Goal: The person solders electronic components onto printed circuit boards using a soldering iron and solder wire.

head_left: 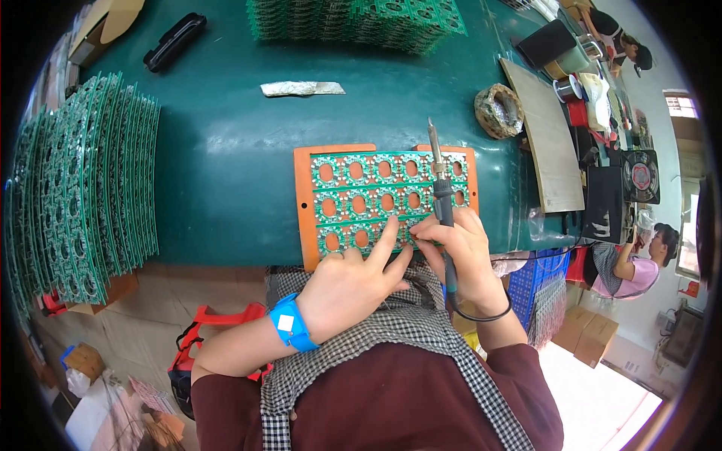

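A green circuit board panel [374, 188] with rows of oval openings lies in an orange tray [304, 177] in front of me. My right hand [465, 252] grips a soldering iron [442, 199]; its metal tip points away from me, above the panel's right part. The thumb and forefinger of that hand come together at the panel's near edge. What lies between those fingertips is too small to tell. My left hand [352, 284], with a blue wrist strap [289, 323], rests at the near edge, its forefinger stretched onto the panel and its thumb apart, close to the right fingertips.
Tall stacks of green circuit boards [90, 188] stand at the left, with another stack [357, 22] at the far side. A crumpled foil strip [302, 89], a black case [174, 42], a round pot [499, 111] and a wooden board [545, 139] lie about. Other people sit at the right.
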